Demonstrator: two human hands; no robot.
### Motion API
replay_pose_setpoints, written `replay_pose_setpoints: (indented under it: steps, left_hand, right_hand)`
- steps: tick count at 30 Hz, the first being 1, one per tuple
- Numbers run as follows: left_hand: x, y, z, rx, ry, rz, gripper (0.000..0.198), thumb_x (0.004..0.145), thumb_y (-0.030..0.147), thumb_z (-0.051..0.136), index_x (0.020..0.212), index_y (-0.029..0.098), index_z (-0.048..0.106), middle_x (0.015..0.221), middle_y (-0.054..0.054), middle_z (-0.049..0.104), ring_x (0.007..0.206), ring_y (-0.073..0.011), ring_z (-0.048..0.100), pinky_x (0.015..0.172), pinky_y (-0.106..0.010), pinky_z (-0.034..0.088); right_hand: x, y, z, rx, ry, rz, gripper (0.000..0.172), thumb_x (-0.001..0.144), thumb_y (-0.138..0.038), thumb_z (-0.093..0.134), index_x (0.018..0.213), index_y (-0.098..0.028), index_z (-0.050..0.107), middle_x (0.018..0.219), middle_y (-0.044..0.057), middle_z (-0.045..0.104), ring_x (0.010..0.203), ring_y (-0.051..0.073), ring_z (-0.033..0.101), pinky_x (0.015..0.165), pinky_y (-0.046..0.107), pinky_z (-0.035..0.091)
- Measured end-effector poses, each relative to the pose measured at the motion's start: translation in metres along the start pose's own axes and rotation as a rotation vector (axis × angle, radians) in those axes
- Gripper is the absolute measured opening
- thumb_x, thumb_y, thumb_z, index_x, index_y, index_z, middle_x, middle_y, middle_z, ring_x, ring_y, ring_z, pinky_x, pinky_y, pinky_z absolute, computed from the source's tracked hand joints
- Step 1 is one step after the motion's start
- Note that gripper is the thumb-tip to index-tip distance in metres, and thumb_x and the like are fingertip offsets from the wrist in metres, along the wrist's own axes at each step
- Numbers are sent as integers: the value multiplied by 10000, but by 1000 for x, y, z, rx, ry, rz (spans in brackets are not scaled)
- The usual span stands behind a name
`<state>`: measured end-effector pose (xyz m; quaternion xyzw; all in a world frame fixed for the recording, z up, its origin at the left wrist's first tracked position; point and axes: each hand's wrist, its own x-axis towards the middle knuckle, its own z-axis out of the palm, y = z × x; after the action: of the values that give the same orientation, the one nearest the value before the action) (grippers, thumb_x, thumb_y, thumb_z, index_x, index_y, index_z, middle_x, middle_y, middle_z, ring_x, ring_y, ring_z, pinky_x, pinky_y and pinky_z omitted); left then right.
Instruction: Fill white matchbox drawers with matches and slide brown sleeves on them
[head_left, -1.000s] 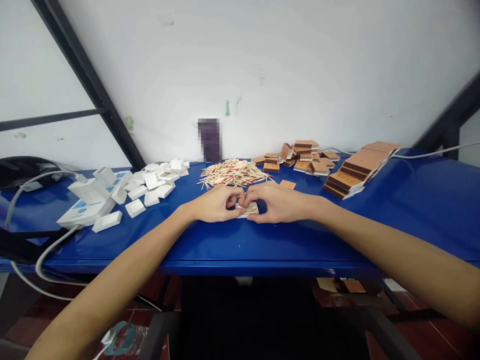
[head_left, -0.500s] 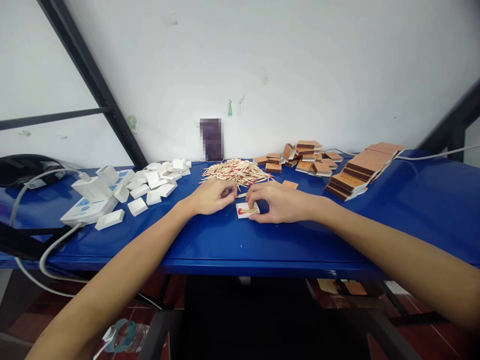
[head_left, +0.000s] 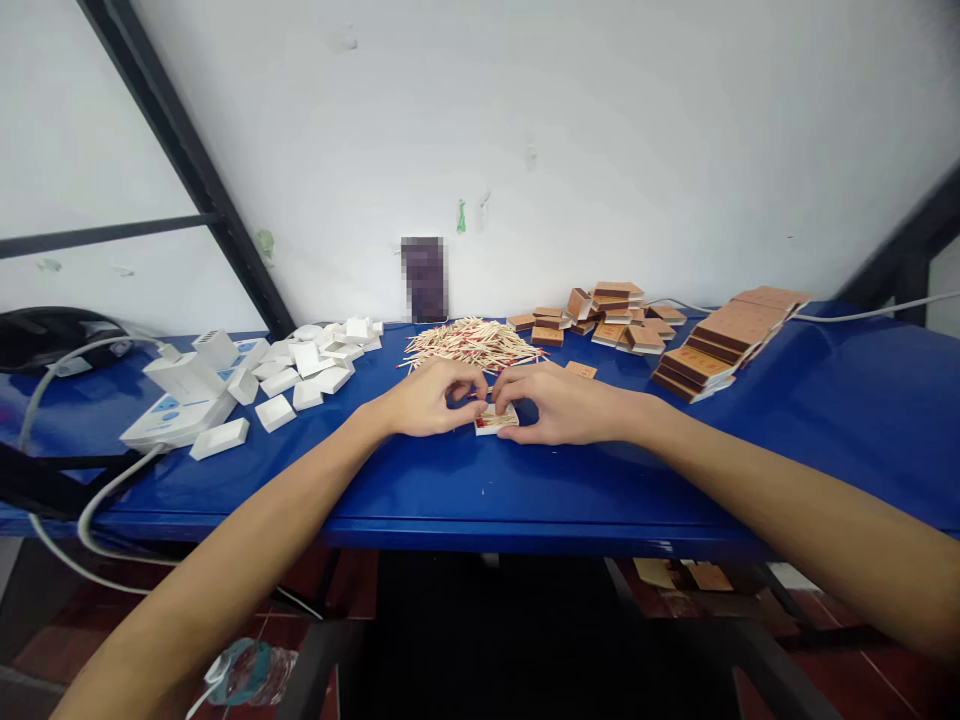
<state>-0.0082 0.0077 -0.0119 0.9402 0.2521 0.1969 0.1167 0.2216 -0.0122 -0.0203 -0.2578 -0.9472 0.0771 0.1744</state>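
Observation:
A small white matchbox tray (head_left: pixel 489 428) lies on the blue table with several red-headed matches in it. My right hand (head_left: pixel 555 402) grips its right end, thumb at the near corner and fingers at the far side. At the tray's left end, my left hand (head_left: pixel 435 398) has its fingers curled and its thumb over the far left corner; what it pinches is hidden. Just behind the tray, part of a match (head_left: pixel 474 393) shows between the hands. A large heap of loose matches (head_left: pixel 480 343) spreads beyond them.
White matchbox trays (head_left: pixel 307 365) lie in a pile at the left, beside a white boxy device (head_left: pixel 176 415) with cables. Brown matchboxes (head_left: pixel 619 315) are heaped at the back right, near a stepped stack of matchboxes (head_left: pixel 731 340). A flat brown piece (head_left: pixel 581 370) lies behind my right hand.
My left hand has moved slightly right and nearer, from behind the tray's left side onto its left end. My right hand and the tray have stayed nearly in place.

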Motion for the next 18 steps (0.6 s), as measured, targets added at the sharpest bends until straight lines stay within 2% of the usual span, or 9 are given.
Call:
replay_pose_setpoints:
  steps: [3,10,18]
  left_hand:
    - [0,6,-2,47,-49,31,258,822,377,604,915,163,716,687,13,564,617,-113,497,624,-244,370]
    - [0,13,-4,202,-119,-16,275,801,366,634,968,173,738,718,-6,616,626,-130,527,626,-255,367]
    - [2,13,-1,171,-140,-55,185,779,318,636,875,169,687,692,16,589,593,-115,510,588,-233,348]
  right_hand:
    - [0,2,0,1,12,0,213,865,-385,650,891,-186,723,995,79,698,892,203,661,819,311,488]
    - [0,5,0,33,21,2,107,819,-299,675,833,-199,709,978,64,698,888,200,656,848,326,488]
    - [-1,6,0,51,26,10,43,821,-235,653,843,-198,656,963,53,686,877,186,643,835,316,478]
